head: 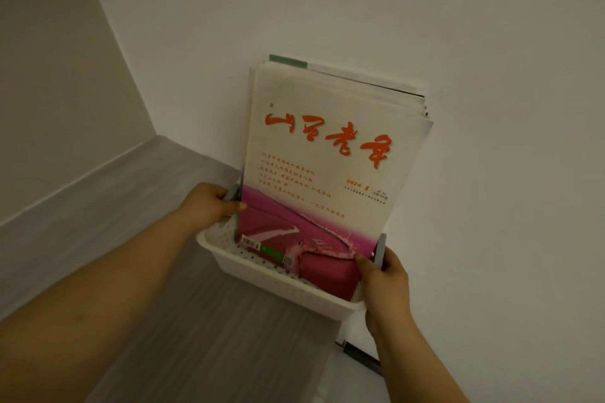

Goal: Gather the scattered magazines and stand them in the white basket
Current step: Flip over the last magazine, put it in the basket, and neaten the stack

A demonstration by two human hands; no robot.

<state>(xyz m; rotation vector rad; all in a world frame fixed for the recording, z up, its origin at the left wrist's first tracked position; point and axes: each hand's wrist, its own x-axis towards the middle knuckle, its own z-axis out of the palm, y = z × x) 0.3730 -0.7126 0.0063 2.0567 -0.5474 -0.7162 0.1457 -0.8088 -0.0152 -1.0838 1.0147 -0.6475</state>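
On the far left a beige wall (49, 75) meets the grey floor (183, 321), which runs along it as an open strip on the near left side. The left hand (206, 204) is closed on the left end of the white basket (281, 285), with the fingers wrapped over the rim beside a grey handle (231, 195) and the thumb lying against the left edge of the front magazine (324, 173). The stack of magazines (343, 85) stands upright in the basket and leans back on the white wall (458, 42), so there is no room behind it. The right hand (386, 285) grips the right end of the basket, its thumb touching the lower right corner of the front magazine. The basket's near rim is open and unobstructed.
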